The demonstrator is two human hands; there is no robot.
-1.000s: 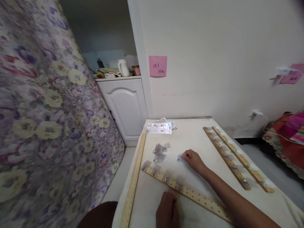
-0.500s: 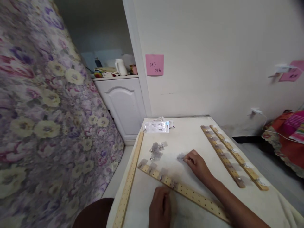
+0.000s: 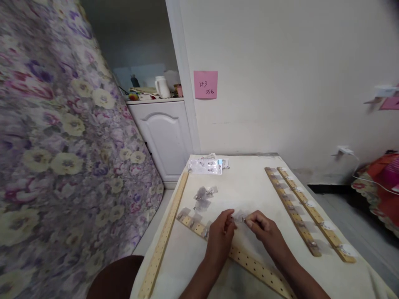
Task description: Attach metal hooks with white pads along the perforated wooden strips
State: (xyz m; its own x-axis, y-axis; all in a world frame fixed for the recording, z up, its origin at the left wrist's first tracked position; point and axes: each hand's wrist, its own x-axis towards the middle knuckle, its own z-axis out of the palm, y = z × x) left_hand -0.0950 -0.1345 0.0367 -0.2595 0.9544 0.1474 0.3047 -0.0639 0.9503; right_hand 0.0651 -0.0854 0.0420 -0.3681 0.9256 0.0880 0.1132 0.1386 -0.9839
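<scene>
Over the middle of the table, my right hand (image 3: pixel 264 230) pinches a small clear plastic piece with a metal hook-like part (image 3: pixel 240 217). My left hand (image 3: pixel 222 230) is closed at the left edge of that piece, thumb and forefinger together; the exact contact is blurred. Below my hands a perforated wooden strip (image 3: pixel 255 265) lies at a slant, partly hidden by my left hand. Several clear pieces with metal parts (image 3: pixel 192 224) sit along its left end. Farther back on the left lies a loose group of similar clear pieces (image 3: pixel 203 195).
Another perforated strip (image 3: pixel 165 232) runs along the table's left edge. Two strips (image 3: pixel 291 207) (image 3: pixel 314 211) bearing clear pieces lie on the right. Clear blister packs (image 3: pixel 205 166) rest at the back, by the wall. A flowered curtain (image 3: pixel 62 145) hangs to the left.
My left hand has come up from the near side of the strip to meet my right hand. The right hand has lifted the clear piece and drawn it slightly nearer.
</scene>
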